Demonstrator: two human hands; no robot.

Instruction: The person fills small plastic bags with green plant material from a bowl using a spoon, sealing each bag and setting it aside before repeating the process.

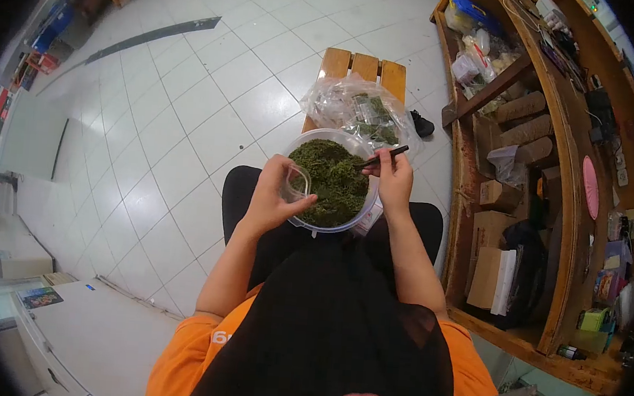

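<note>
A round clear plastic tub [371,202] rests at my lap, filled with a loose, dark green, dried, shredded material [327,161] that looks like moss or herb. My left hand [268,198] is closed around a small clear plastic cup [300,180] over the tub's left side; I cannot make out whether anything is in it. At the right rim, my right hand [394,182] pinches a thin black-handled tool [397,151]. The tool's lower end points into the green material, and its tip cannot be made out.
Just beyond the tub, a slatted wooden bench [335,63] carries a clear plastic bag [330,98] with green contents. A dark shoe [422,124] lies beside it. Wooden shelving [559,291] full of boxes and bags stands on the right. White cabinets [89,344] line the left.
</note>
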